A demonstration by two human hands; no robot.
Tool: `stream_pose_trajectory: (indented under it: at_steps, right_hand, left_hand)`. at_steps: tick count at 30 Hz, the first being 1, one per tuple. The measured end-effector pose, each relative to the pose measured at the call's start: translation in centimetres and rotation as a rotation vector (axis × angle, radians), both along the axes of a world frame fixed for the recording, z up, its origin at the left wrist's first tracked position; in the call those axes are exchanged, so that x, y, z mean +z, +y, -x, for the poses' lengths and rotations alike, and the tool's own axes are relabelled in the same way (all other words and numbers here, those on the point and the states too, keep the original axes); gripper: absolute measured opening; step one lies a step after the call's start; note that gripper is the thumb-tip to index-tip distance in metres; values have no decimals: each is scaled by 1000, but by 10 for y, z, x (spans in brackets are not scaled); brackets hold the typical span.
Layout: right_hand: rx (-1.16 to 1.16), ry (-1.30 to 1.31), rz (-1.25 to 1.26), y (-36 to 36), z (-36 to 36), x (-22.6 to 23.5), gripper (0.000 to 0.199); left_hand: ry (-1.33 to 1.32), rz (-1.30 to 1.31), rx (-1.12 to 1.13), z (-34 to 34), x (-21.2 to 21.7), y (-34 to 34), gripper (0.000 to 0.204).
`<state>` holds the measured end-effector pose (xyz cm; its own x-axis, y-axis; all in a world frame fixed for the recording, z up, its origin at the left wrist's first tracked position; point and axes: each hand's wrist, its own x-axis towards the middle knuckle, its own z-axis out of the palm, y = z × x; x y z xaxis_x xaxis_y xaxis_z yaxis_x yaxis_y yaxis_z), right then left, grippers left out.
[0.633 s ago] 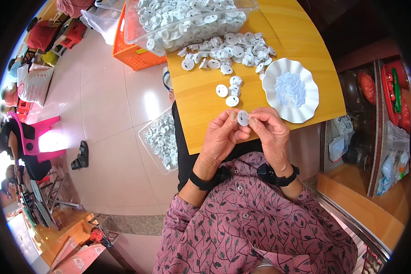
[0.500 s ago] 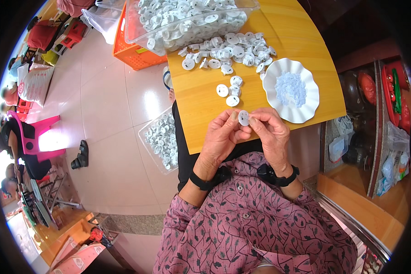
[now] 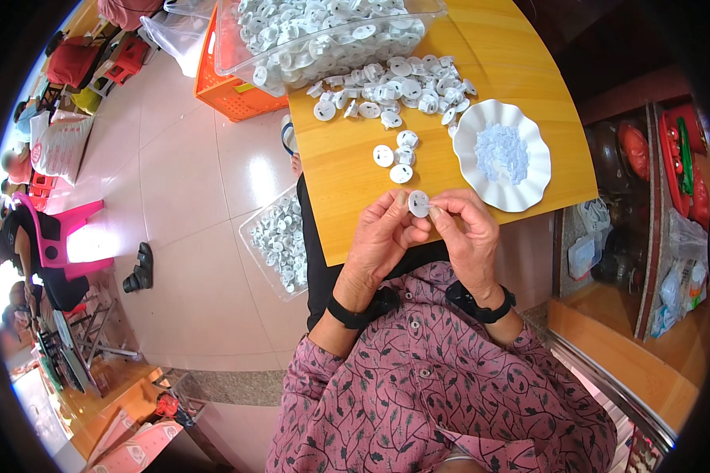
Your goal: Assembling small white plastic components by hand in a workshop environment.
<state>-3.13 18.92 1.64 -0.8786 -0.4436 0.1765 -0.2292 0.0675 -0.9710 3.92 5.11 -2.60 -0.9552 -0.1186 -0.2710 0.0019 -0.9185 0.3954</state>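
Note:
My left hand (image 3: 384, 236) pinches a small round white plastic part (image 3: 418, 203) between thumb and fingers, its flat slotted face turned up. Close against its right edge is my right hand (image 3: 469, 234), thumb and forefinger pressed together on a tiny clear piece that barely shows. Both hands are over the near edge of the yellow wooden table (image 3: 335, 209). A white scalloped dish (image 3: 538, 177) to the right holds a heap of pale bluish flakes (image 3: 502, 152). Beyond my hands sit several loose white parts (image 3: 402, 173), with a larger pile (image 3: 386, 91) of them behind.
A clear plastic bin (image 3: 331, 39) full of white parts stands at the far edge, by an orange crate (image 3: 237, 94). Another clear tray (image 3: 280, 244) of parts lies on the floor at left. A shelf cabinet (image 3: 607, 315) stands right. People and a pink chair (image 3: 55, 236) are far left.
My right thumb and forefinger have drawn slightly back from the white part's face, showing a small clear bit between. The part has shifted very slightly up and left.

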Motion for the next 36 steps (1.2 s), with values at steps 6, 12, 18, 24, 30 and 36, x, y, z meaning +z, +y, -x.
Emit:
stream_pose_trajectory:
  at_steps: [6, 12, 18, 24, 30, 36]
  right_hand:
    - [-1, 23, -11, 0, 0, 2, 5]
    - [-2, 46, -37, 0, 0, 2, 5]
    - [-3, 113, -74, 0, 0, 6, 4]
    - [-1, 230, -148, 0, 1, 6, 7]
    - [14, 371, -241, 2, 3, 9, 10]
    - [84, 434, -278, 2, 4, 11, 13]
  left_hand:
    - [-8, -8, 8, 0, 2, 1, 25]
    - [-13, -2, -10, 0, 4, 0, 22]
    - [-30, 35, -7, 0, 5, 1, 24]
    - [5, 67, -12, -1, 4, 0, 24]
    - [-68, 232, 4, -1, 6, 3, 24]
    - [-76, 250, 19, -2, 0, 0, 25]
